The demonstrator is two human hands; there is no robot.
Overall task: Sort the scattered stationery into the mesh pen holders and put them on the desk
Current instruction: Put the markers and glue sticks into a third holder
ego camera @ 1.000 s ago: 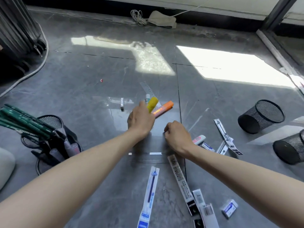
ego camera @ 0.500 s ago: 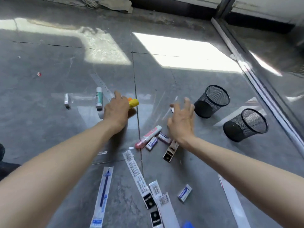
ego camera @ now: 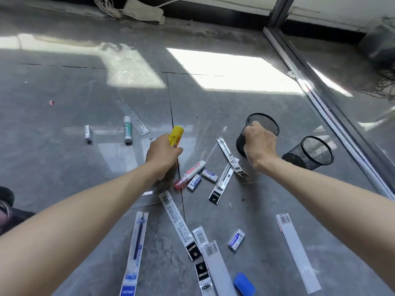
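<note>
My left hand (ego camera: pixel 163 153) grips a yellow highlighter (ego camera: pixel 176 135) above the grey floor; an orange marker seen earlier is hidden if it is still in that fist. My right hand (ego camera: pixel 257 144) grips the rim of a black mesh pen holder (ego camera: pixel 268 122) lying tilted on its side. A second mesh holder (ego camera: pixel 310 153) lies on its side to the right. Scattered between my arms are a pink correction pen (ego camera: pixel 189 175), two small erasers (ego camera: pixel 202 178), packaged pen refills (ego camera: pixel 229 157) and more refill packs (ego camera: pixel 178 223).
A glue stick (ego camera: pixel 127 129), a clear ruler (ego camera: pixel 132 116) and a small silver box (ego camera: pixel 88 133) lie to the left. A blue refill pack (ego camera: pixel 135 251), an eraser (ego camera: pixel 236 239), a blue object (ego camera: pixel 243 284) and a long white pack (ego camera: pixel 297 253) lie near me. A door track (ego camera: pixel 320 101) runs along the right.
My right hand reached right and took hold of the nearer mesh holder's rim. My left hand lifted with the yellow highlighter. The view swung right, away from the filled holder.
</note>
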